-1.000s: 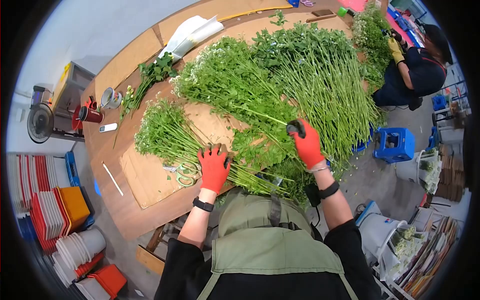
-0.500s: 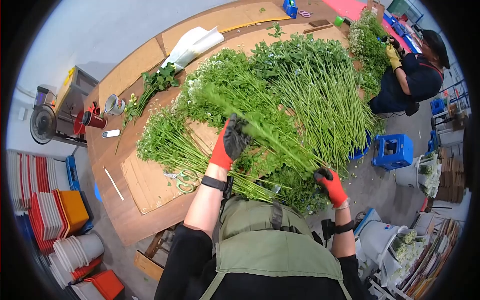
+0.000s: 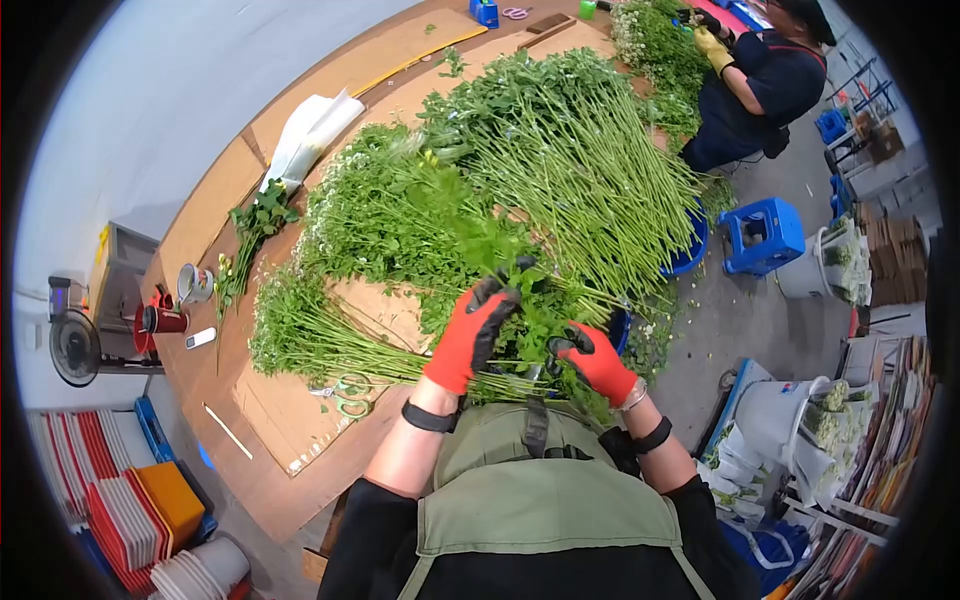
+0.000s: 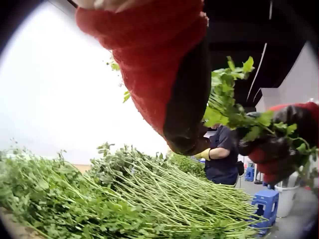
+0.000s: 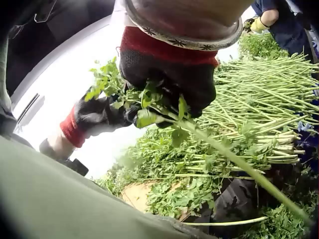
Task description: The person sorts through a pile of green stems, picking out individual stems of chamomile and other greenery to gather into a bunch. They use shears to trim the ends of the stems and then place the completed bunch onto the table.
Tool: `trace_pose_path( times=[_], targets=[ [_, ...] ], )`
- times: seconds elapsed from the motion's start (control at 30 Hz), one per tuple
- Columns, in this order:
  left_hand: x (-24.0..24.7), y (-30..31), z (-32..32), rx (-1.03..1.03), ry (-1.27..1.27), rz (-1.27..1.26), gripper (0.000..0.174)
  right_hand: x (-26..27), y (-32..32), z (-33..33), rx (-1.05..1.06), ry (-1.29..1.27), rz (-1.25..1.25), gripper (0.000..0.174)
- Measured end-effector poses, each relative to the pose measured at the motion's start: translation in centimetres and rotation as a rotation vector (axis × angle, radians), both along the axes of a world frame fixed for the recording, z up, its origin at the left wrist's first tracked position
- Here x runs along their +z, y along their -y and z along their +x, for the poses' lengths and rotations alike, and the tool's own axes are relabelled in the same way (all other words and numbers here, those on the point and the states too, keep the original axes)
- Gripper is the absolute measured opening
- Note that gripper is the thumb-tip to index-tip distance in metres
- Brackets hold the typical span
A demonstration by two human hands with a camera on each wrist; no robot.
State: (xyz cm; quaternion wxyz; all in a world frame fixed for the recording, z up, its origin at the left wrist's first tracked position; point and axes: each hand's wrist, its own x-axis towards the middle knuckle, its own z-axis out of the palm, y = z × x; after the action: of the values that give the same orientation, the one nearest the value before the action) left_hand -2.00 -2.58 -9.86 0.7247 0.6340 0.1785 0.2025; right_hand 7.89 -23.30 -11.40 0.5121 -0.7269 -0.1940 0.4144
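Observation:
In the head view my left hand, in a red and black glove, holds a long leafy stem that is partly blurred. To its right and nearer my apron, my right hand grips the same stem lower down. The right wrist view has the bare green stalk running down out of my right fist, leaves bunched between both hands. Under and left of my left hand lies a bunch of white-flowered stems, with green-handled scissors beside it. Beyond lies a large heap of cut stems.
Blue tub sits under the heap's stalk ends. A blue stool stands on the floor at right. Another person works at the far right. A white paper wrap, red mug and cardboard sheet lie on the table's left.
My left hand has left the scissors-side bunch and taken hold of the leafy stem. My right hand has drawn the stem toward me, then moved in close to the left. The head view has shifted rightward.

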Motion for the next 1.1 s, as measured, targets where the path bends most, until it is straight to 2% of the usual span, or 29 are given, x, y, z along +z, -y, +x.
trace_pose_path(
  times=[0.03, 0.07, 0.1, 0.17, 0.2, 0.23, 0.3, 0.33, 0.37, 0.43, 0.47, 0.5, 0.53, 0.57, 0.63, 0.67, 0.7, 0.73, 0.77, 0.8, 0.83, 0.87, 0.9, 0.93, 0.97, 1.03, 1.1],
  targets=[
    [1.0, -0.9, -0.3, -0.042, -0.123, -0.478, 0.012, 0.2, 0.1, -0.1, -0.005, 0.009, -0.006, 0.055],
    [-1.4, -2.4, -0.5, -0.052, 0.059, -0.705, 0.017, 0.0, 0.7, 0.2, 0.032, 0.04, -0.075, 0.053],
    [-1.8, -3.2, -0.4, 0.052, 0.026, -0.551, 0.031, -0.2, 1.1, 0.2, 0.035, 0.038, -0.074, 0.053],
    [-4.2, -6.5, 0.2, -0.072, -0.024, 0.696, 0.041, -0.7, 1.9, 0.0, 0.05, 0.173, 0.037, 0.052],
    [-1.4, -5.8, 0.0, -0.036, 0.028, 0.809, 0.043, -1.5, 2.4, 0.4, 0.114, 0.069, 0.007, 0.057],
    [0.3, -5.0, 0.5, -0.039, 0.025, 0.807, 0.043, -1.4, 2.3, 0.2, 0.113, 0.065, 0.005, 0.057],
    [3.5, -3.2, 2.4, -0.157, 0.205, -0.326, 0.045, -0.2, 1.2, 0.1, 0.079, -0.081, 0.237, 0.068],
    [6.1, -1.6, 1.7, -0.122, 0.199, 0.289, 0.049, 1.0, 0.1, 0.4, 0.126, 0.0, 0.307, 0.072],
    [4.9, -1.1, 1.3, -0.136, 0.2, 0.284, 0.049, 2.8, -1.3, 0.4, 0.111, 0.001, 0.304, 0.072],
    [0.1, -0.8, 0.8, -0.046, -0.202, 0.77, 0.044, 5.7, -3.9, 0.0, 0.175, 0.42, 0.288, 0.062],
    [-1.5, -0.7, 0.6, 0.002, -0.191, 1.033, 0.044, 5.4, -4.4, -0.3, 0.163, 0.421, 0.284, 0.062],
    [-1.3, -0.6, 0.7, -0.005, -0.186, 1.035, 0.044, 4.4, -5.0, -0.4, 0.082, 0.615, 0.249, 0.057],
    [-0.7, -0.7, 0.8, -0.031, -0.165, 0.823, 0.042, 3.3, -5.2, -0.5, 0.003, 0.806, 0.214, 0.053],
    [0.2, -0.9, 0.9, -0.052, -0.147, 0.613, 0.041, 1.7, -5.1, -0.3, 0.0, 0.806, 0.219, 0.053],
    [8.1, -0.9, 1.7, -0.083, 0.114, 0.422, 0.039, -1.7, -3.7, 0.7, -0.157, 0.82, 0.052, 0.042],
    [5.6, -1.0, 1.4, -0.072, 0.11, 0.427, 0.039, -2.3, -2.6, 1.3, -0.134, 0.583, 0.056, 0.038],
    [1.0, -1.1, 0.8, -0.112, 0.004, 0.501, 0.041, -2.0, -2.2, 1.6, -0.119, 0.583, 0.066, 0.038],
    [-1.5, -0.9, 0.1, -0.154, -0.105, 0.571, 0.044, -1.5, -1.8, 1.7, -0.014, 0.741, -0.013, 0.036],
    [-0.8, -0.2, -0.7, -0.17, -0.323, 0.669, 0.051, -1.2, -1.3, 1.5, 0.08, 0.894, -0.098, 0.035],
    [-0.4, 0.5, -1.0, -0.115, -0.214, 0.721, 0.051, -1.6, -0.9, 1.5, -0.033, 0.823, -0.041, 0.035],
    [0.1, 1.0, -0.9, -0.062, -0.097, 0.767, 0.051, -1.8, -0.5, 2.0, -0.044, 0.824, -0.042, 0.035],
    [0.6, 0.6, -0.1, -0.067, -0.09, 0.766, 0.051, -1.9, -0.1, 2.8, -0.062, 0.702, -0.149, 0.034],
    [3.7, -0.1, 1.4, -0.07, 0.094, 0.699, 0.052, -1.7, 0.4, 3.7, -0.079, 0.578, -0.251, 0.034],
    [5.4, -0.8, 1.9, -0.078, 0.272, 0.63, 0.052, -3.8, 1.4, 4.6, -0.161, 0.506, -0.342, 0.038],
    [3.0, -1.2, -0.6, 0.128, -0.178, 0.645, 0.057, -5.6, 2.8, 5.0, -0.162, 0.507, -0.338, 0.038],
    [6.1, -2.3, -1.5, 0.124, -0.093, 0.81, 0.057, -7.5, 4.8, 5.3, 0.006, 0.775, -0.523, 0.042],
    [6.2, -2.8, -2.1, 0.105, -0.189, 0.785, 0.059, -7.0, 5.1, 5.7, 0.065, 0.855, -0.565, 0.046]
  ],
)
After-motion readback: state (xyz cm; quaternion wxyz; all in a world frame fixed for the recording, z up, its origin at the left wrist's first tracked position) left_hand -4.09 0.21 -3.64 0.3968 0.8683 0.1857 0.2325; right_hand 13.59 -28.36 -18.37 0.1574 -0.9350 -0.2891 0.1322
